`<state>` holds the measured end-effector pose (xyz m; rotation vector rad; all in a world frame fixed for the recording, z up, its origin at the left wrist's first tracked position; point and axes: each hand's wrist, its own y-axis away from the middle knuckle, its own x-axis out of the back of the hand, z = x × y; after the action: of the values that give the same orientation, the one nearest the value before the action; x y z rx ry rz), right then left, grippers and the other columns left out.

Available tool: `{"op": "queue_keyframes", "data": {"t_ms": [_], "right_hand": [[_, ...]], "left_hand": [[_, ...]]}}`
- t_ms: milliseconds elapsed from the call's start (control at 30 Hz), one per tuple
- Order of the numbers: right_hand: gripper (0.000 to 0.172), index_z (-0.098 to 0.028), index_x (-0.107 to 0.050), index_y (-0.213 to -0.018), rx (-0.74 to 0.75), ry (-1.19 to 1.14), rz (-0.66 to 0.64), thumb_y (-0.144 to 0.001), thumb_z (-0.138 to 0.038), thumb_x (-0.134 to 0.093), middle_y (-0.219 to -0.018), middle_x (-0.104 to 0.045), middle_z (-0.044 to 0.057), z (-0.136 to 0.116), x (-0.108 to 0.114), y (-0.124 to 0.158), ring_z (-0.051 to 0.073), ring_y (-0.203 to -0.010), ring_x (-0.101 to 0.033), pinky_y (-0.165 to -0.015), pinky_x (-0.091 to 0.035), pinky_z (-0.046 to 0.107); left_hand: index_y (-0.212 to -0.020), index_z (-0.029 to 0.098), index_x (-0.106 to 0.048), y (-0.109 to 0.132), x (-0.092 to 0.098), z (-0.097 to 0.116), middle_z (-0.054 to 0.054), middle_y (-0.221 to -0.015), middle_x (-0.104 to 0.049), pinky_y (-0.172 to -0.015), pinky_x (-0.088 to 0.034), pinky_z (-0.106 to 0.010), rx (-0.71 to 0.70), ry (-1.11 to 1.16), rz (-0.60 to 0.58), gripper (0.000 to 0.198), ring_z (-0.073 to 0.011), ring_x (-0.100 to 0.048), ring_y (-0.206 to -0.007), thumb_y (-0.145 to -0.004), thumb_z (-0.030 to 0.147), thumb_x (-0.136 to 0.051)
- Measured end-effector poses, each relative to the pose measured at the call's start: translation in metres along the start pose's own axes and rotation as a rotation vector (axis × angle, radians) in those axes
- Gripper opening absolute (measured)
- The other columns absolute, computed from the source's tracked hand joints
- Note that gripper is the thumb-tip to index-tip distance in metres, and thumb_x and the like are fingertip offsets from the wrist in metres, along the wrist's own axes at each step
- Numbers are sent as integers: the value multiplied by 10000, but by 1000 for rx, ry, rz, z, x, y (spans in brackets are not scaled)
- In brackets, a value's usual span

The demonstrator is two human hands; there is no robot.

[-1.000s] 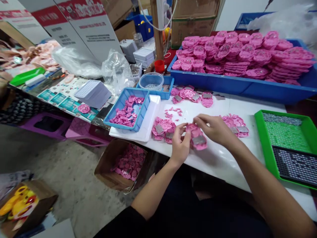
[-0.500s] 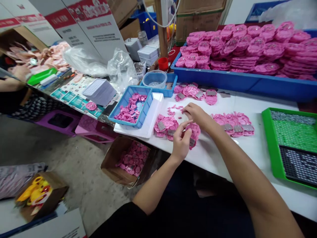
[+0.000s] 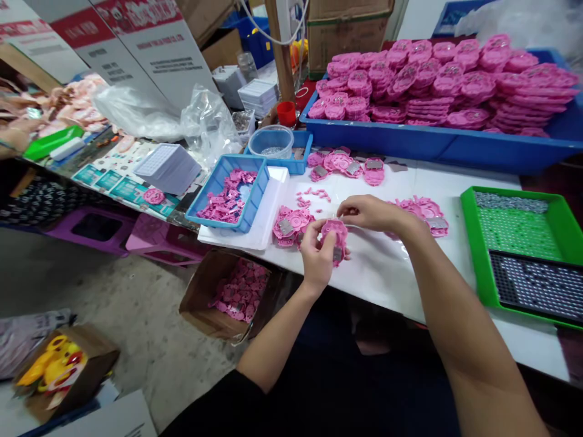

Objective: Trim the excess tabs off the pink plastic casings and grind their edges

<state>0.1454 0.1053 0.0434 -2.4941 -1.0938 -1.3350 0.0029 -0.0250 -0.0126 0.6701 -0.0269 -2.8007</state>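
My left hand (image 3: 316,260) is closed around a pink plastic toy casing (image 3: 334,228) with a grey metal plate at its lower end, held tilted over the table's front edge. Just above and to the right of it, my right hand (image 3: 364,212) has its fingertips pinched together. Whatever they grip, if anything, is too small to make out. Several small pink pieces (image 3: 313,195) lie loose behind the hands. Similar pink casings (image 3: 291,226) sit left of my left hand, and a row of more casings (image 3: 422,212) is partly hidden behind my right forearm.
A blue tray of pink parts (image 3: 195,213) stands at left, near a round clear tub (image 3: 272,145). A large blue bin (image 3: 410,142) piled with casings spans the back. At right is a green tray (image 3: 473,267). Another person's arm (image 3: 13,141) shows far left.
My right hand has come back from the small pink pieces to beside the held casing. The casing is turned more upright in my left hand. The whole view has shifted slightly.
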Motion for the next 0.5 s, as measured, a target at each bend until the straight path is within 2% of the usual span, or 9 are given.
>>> {"op": "queue_keyframes", "data": {"t_ms": [133,267,400,500], "right_hand": [[219,-223,-726,-1004,-48,-1,-68,-842,-367,-699,-980,-737,52,3,8,8,176,-756,-636,-672,-471,310],[268,-225,-679,-947,-100,108,-164,-763,-388,-787,-883,-715,39,-9,11,25,173,-686,-593,-586,-416,297],[132,-223,-665,-909,-131,292,-173,-782,-219,-704,-820,-694,34,-28,3,31,162,-627,-554,-574,-353,304],[117,-212,-668,-838,-117,276,-189,-788,-124,-608,-826,-697,37,-28,-4,25,160,-637,-564,-594,-359,308]], "left_hand": [[-1087,248,-527,5,4,5,55,-737,-604,-423,-491,-236,-108,98,128,439,-92,-577,-426,-828,519,-754],[-1077,254,-525,6,3,7,64,-716,-581,-405,-461,-224,-122,133,137,406,-91,-571,-419,-830,481,-753],[-1095,258,-525,6,2,5,59,-734,-590,-431,-484,-230,-89,104,112,410,-96,-586,-447,-838,485,-748],[-1108,251,-531,4,2,2,42,-791,-626,-453,-515,-237,-61,53,81,415,-93,-593,-474,-844,491,-744]]}}
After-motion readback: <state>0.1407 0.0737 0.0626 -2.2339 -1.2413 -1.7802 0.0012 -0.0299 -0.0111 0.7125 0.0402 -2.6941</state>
